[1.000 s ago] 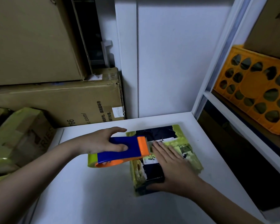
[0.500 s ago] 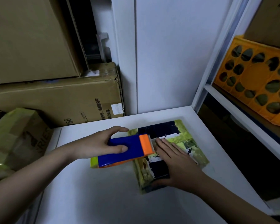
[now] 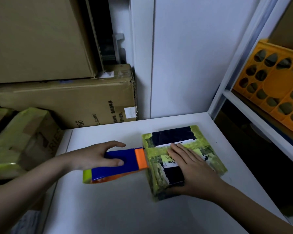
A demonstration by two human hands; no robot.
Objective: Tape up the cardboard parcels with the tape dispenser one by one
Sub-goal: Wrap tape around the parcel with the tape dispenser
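1. The parcel (image 3: 184,159) lies on the white worktop (image 3: 108,208), already largely wrapped in yellow-green tape.
2. The left hand (image 3: 98,156) grips the blue and orange tape dispenser (image 3: 118,164), its fingers curled round the body, with the orange cutter end touching the parcel's left edge.
3. The right hand (image 3: 193,171) presses flat on the parcel top, fingers straight, pinning it down.
4. The step in hand looks like finishing a strip at that edge.
5. Next would likely come cutting the tape against the blade, then smoothing the loose end down.
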